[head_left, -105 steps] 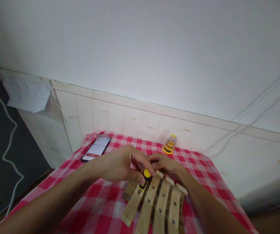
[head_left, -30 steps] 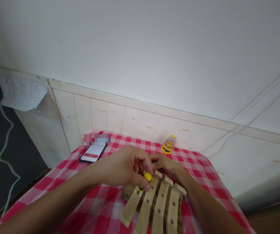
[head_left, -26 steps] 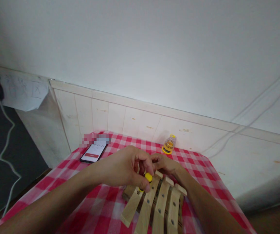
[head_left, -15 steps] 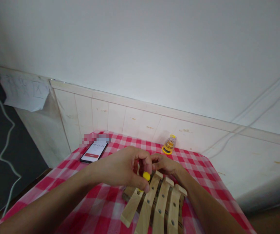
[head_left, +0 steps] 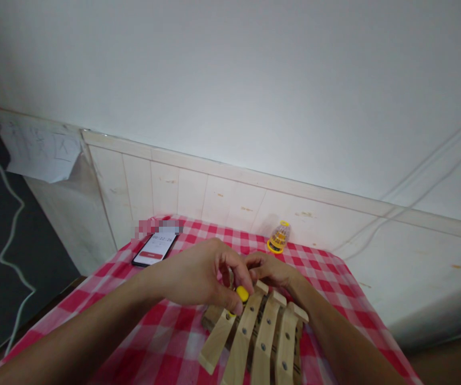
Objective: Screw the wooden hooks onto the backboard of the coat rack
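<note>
The left hand [head_left: 210, 272] has its thumb and forefinger clamped on a short yellow-and-black plastic handle [head_left: 242, 293], perhaps a screwdriver's. The handle sits at the left part of a wooden piece: four pale wooden slats [head_left: 264, 345] laid side by side over a dark, rough wooden base [head_left: 212, 316].

The handle lies to the right of the left palm, right within the fingers. Its long axis slants from the yellow cap at the far right down to the lower end at the near left, by the round metal screw [head_left: 228, 316] on the leftmost slat. The shaft and tip are hidden, so I cannot tell whether they meet anything. That slat runs near-left from the handle.

The left hand is the nearer one; the right hand [head_left: 274, 269] is just beyond, at the slats' far ends, its fingers bent. I cannot tell what they close on.

Farther off on the red-and-white checked cloth [head_left: 182, 331] lie a black-edged phone [head_left: 154, 249], left, and a clear-and-yellow cone-shaped container [head_left: 279, 238], right.
</note>
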{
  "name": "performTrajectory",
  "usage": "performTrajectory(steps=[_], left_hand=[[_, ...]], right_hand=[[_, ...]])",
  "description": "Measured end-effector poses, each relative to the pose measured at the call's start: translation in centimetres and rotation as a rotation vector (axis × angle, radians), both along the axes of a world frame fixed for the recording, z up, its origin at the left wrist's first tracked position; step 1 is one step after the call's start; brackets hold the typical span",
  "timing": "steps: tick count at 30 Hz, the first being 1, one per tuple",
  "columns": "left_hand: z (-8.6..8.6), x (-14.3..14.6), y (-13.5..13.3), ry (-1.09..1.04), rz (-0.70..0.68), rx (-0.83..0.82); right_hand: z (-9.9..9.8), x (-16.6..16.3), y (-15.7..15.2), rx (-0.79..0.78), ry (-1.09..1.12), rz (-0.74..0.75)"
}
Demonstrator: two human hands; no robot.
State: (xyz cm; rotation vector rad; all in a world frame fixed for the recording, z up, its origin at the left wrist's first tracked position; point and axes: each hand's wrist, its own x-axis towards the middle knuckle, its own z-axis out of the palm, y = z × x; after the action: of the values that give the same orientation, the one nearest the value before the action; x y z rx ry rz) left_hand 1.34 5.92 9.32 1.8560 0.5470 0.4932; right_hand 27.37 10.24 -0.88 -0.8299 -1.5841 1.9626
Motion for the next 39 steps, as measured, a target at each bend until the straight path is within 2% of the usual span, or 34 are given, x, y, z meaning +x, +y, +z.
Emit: performTrajectory(steps=[4,8,15,24,30,39], left_hand=[[0.2,-0.1,0.0,-0.010,-0.023,-0.012],[-0.1,0.0,0.0,-0.033,-0.039,-0.115],[-0.5,1.0,-0.6,-0.059,0.022,-0.014],[-1.0,1.1,-0.3,-0.106,0.033,-0.124],[-0.9,0.9,-0.1,-0.144,-0.063,-0.214],[-0.4,0.5,0.0,-0.153,-0.109,-0.111]], right_hand=[[0.0,0.0,0.2,0.012,-0.008,0.016],[0.1,0.1,0.1,0.031,-0.011,0.003],[-0.8,0.0,0.4,0.018,-0.014,-0.008],[-0.7,0.1,0.2,-0.012,-0.014,-0.022],[-0.2,0.0,0.0,0.003,-0.038,-0.034],[0.1,-0.1,-0.1,0.048,-0.075,-0.045]])
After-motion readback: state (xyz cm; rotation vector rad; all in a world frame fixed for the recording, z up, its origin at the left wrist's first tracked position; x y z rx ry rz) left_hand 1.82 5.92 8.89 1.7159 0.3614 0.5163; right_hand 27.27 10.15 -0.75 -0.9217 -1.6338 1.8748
